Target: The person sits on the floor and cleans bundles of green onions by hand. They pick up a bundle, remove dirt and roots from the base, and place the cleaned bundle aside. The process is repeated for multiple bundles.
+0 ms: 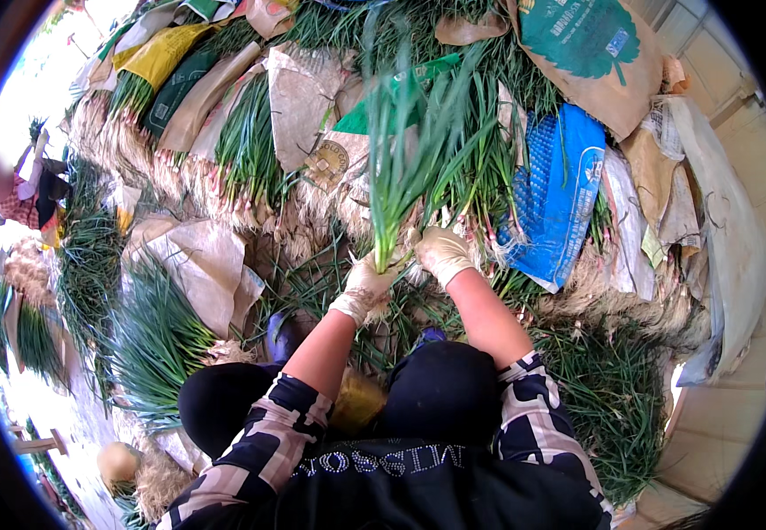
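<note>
My left hand [368, 283], in a pale thin glove, grips a small bunch of scallion-like green stalks [386, 218] just above their roots. The bunch stands upright, and its upper leaves are blurred. My right hand [444, 253], gloved the same way, is close beside it with curled fingers. A thin strip of green [404, 260] runs between the two hands; whether the right fingers pinch it cannot be told. Beyond that hand lies a heap of similar stalks [482, 172] with pinkish bases and pale roots.
Loose leaves [317, 285] litter the ground around my feet. At left, a trimmed-looking bundle [164, 331] lies beside a pale sack [191, 258]. A blue sack [558, 199] covers stalks at right. More cut leaves [601, 397] pile near the tiled wall [721, 424]. Another person [32, 185] is at far left.
</note>
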`<state>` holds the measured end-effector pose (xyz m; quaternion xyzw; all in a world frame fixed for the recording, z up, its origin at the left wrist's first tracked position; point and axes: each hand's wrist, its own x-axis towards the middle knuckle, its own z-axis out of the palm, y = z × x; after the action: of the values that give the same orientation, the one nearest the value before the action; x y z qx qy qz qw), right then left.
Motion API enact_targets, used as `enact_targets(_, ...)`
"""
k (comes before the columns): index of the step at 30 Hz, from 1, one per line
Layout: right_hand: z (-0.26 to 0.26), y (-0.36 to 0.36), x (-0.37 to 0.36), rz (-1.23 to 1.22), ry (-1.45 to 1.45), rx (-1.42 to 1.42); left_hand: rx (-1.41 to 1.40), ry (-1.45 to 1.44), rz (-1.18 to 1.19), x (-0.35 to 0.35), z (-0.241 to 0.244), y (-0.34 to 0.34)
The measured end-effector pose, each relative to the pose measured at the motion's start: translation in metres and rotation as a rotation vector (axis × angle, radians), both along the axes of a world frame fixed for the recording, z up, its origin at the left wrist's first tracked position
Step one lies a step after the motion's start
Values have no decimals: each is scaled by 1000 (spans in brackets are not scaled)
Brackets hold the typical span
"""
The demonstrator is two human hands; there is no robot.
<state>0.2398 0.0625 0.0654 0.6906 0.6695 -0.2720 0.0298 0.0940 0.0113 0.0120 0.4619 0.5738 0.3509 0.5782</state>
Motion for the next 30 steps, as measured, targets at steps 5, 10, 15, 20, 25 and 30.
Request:
enact_targets(5, 0, -6, -11, 148, -24, 229, -31, -157, -105, -1, -14, 5)
enact_targets(10, -8, -6, 9, 21, -52, 468, -438, -665, -78, 15, 50, 5)
enact_targets(15, -50, -10, 32, -200, 5, 706, -545, -741, -131, 35, 51, 9)
enact_targets(20, -48, -2, 96, -563, 932, 56, -346, -849, -187, -5, 81, 23)
enact_targets(25, -29, -3, 107, -213, 709, 73, -67, -651, 17, -40, 80, 34)
enact_targets(30, -26, 14, 155, -326, -389, 304, -254, -825, 86, -28, 45, 28)
